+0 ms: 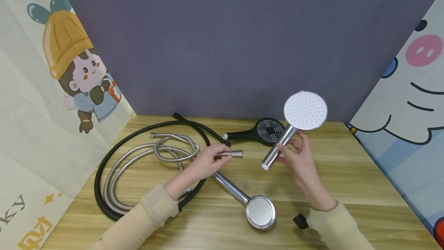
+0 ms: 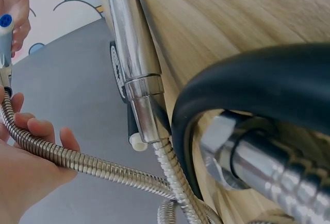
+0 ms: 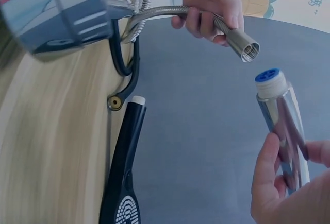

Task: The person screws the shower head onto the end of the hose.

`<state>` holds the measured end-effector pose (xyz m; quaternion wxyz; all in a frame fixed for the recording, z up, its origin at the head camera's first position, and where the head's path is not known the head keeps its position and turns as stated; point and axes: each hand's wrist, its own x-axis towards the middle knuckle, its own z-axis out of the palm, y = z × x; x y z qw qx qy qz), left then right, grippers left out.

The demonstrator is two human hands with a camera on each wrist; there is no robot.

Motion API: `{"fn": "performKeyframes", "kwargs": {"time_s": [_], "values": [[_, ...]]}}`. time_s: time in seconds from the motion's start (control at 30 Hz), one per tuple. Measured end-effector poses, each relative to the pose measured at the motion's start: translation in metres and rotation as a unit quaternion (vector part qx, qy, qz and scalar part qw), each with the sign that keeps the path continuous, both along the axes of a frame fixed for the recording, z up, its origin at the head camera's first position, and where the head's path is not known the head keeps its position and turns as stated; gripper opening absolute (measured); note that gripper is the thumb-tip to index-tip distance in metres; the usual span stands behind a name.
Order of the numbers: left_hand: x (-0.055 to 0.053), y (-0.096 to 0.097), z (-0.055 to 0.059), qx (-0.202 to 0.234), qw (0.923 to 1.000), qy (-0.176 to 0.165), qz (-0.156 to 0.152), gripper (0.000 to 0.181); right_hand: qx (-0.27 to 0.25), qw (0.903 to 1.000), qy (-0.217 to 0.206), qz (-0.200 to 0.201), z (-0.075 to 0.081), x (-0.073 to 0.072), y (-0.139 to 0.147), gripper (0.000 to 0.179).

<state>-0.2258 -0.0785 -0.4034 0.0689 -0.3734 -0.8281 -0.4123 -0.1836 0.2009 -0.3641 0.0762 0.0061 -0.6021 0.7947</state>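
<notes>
My left hand grips a silver metal shower hose just behind its cone-shaped end fitting. In the right wrist view the fitting's open threaded mouth faces the other part. A chrome shower head with a round white spray face is held by its handle in my right hand. Its white threaded end, with a blue insert, points toward the hose fitting, a short gap apart. Below my left hand lies a second chrome shower head, joined to a metal hose in the left wrist view.
A black shower head lies at the back of the wooden table, near the grey wall. Coiled on the left are a black hose and a silver hose. Printed curtains hang at both sides.
</notes>
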Motion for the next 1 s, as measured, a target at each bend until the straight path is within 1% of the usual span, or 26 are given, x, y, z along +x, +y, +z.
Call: {"fn": "performKeyframes", "kwargs": {"time_s": [0.1, 0.2, 0.47, 0.67, 0.83, 1.0], "values": [[0.000, 0.003, 0.000, 0.000, 0.9999, 0.016, 0.004, 0.017, -0.014, 0.9998, 0.002, -0.017, 0.003, -0.001, -0.004, 0.060], [0.000, 0.006, 0.000, 0.000, 0.9996, 0.025, 0.009, 0.015, -0.028, 0.9993, 0.011, -0.021, 0.006, -0.002, -0.007, 0.059], [0.003, 0.014, 0.002, 0.012, 0.9999, 0.007, 0.005, 0.014, -0.042, 0.9981, 0.035, -0.026, 0.011, -0.004, -0.013, 0.060], [0.003, 0.020, 0.001, 0.027, 0.9995, 0.015, 0.000, 0.014, -0.049, 0.9973, 0.039, -0.039, 0.015, -0.005, -0.016, 0.060], [0.004, 0.024, 0.000, 0.044, 0.9990, 0.009, 0.006, 0.015, -0.051, 0.9966, 0.036, -0.054, 0.016, -0.007, -0.017, 0.062], [0.006, 0.028, -0.001, 0.051, 0.9984, 0.010, 0.022, 0.018, -0.050, 0.9957, 0.037, -0.068, 0.016, -0.008, -0.018, 0.062]]}}
